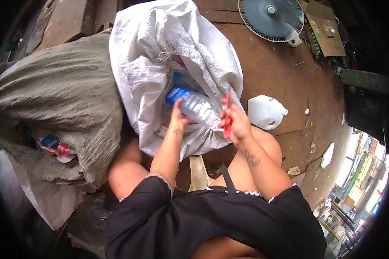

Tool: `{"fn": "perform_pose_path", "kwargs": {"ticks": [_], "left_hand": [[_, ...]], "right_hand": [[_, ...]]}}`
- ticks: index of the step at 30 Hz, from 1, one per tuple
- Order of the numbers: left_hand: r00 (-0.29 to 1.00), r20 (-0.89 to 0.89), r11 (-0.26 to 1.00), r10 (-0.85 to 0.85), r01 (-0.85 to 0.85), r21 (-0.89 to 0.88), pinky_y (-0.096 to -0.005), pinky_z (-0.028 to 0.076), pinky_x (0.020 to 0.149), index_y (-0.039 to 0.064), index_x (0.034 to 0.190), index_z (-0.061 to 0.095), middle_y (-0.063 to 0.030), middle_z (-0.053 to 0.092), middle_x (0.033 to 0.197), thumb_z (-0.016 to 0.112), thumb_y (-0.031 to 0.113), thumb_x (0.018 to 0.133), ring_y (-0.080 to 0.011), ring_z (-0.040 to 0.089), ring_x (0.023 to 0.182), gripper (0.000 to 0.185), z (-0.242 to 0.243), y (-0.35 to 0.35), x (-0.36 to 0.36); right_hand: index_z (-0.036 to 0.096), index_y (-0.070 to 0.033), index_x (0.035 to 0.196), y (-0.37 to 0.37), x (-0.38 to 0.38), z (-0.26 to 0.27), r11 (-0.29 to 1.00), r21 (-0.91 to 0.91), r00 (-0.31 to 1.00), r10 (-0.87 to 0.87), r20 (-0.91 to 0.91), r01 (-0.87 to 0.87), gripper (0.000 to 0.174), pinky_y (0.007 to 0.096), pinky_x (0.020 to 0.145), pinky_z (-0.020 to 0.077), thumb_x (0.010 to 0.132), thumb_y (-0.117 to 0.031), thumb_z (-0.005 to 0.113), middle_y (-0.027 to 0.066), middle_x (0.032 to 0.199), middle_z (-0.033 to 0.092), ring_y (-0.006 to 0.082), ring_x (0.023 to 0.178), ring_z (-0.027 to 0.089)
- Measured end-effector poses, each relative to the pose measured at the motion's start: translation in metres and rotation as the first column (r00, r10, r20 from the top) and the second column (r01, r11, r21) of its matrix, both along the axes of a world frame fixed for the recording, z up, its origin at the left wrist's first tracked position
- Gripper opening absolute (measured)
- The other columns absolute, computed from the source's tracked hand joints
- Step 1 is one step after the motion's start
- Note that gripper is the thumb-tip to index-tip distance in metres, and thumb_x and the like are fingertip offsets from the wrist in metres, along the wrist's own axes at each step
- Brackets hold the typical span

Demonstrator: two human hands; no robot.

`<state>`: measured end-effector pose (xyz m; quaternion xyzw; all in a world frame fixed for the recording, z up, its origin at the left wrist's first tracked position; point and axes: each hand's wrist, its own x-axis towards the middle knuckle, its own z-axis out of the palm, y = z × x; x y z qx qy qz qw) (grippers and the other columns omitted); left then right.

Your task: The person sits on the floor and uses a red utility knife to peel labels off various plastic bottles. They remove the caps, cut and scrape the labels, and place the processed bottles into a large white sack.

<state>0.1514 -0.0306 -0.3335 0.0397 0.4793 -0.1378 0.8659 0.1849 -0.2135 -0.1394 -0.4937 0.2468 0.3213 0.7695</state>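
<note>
Over the mouth of a white woven sack, my left hand grips a clear plastic bottle with a blue label. The bottle lies slanted, its far end by my right hand. A slim red tool, perhaps a cutter, is held upright in my right hand; its exact kind cannot be told. Inside the sack, more clear and blue plastic shows beneath the bottle. The sack stands between my knees, its rim folded and frayed.
A white plastic jug lies on the brown floor to the right. Beyond it are a round fan and an opened cardboard box. A large grey-brown sack with packaging in its opening stands at the left. Scraps litter the floor.
</note>
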Motion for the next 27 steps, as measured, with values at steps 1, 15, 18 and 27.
{"fn": "perform_pose_path", "kwargs": {"ticks": [1,15,18,27], "left_hand": [[0.987,0.145,0.997,-0.066,0.069,-0.017,-0.0493,0.037,0.099,0.007,0.117,0.054,-0.0118,0.059,0.116,0.066,0.033,0.073,-0.0297,0.054,0.108,0.053,0.039,-0.010,-0.003],[0.716,0.422,0.164,-0.556,-0.403,0.900,-0.0336,0.040,0.096,0.009,0.145,-0.003,-0.0148,0.030,0.137,0.078,0.012,0.064,-0.0233,0.042,0.117,0.114,0.279,0.005,-0.066],[0.729,0.420,0.093,-0.541,-0.444,0.891,-0.0335,0.039,0.096,0.008,0.144,-0.003,-0.0146,0.030,0.137,0.078,0.012,0.064,-0.0230,0.041,0.117,0.114,0.303,0.006,-0.084],[0.653,0.658,0.235,-0.375,-0.620,0.749,-0.0306,0.036,0.098,0.004,0.144,-0.002,-0.0125,0.029,0.139,0.072,0.004,0.071,-0.0200,0.042,0.116,0.103,0.352,0.016,-0.109]], "right_hand": [[0.041,-0.007,0.130,0.000,0.005,0.009,0.997,-0.013,0.995,-0.075,0.063,0.075,0.037,0.0266,0.053,0.0509,0.093,-0.012,0.041,0.0074,0.079,0.057,0.0104,0.051,0.055],[0.047,-0.008,0.130,0.034,-0.056,0.180,0.729,-0.660,0.184,0.634,0.751,0.181,0.046,0.0384,0.069,0.0502,0.084,-0.003,0.048,0.0179,0.102,0.062,0.0310,0.078,0.063],[0.044,-0.013,0.132,0.037,-0.071,0.187,0.697,-0.676,0.104,0.674,0.732,0.238,0.053,0.0433,0.060,0.0488,0.080,-0.006,0.049,0.0166,0.078,0.060,0.0356,0.065,0.059],[0.042,-0.012,0.134,0.033,-0.128,0.220,0.601,-0.777,0.058,0.783,0.620,0.190,0.058,0.0426,0.060,0.0481,0.078,-0.001,0.051,0.0156,0.073,0.059,0.0332,0.064,0.059]]}}
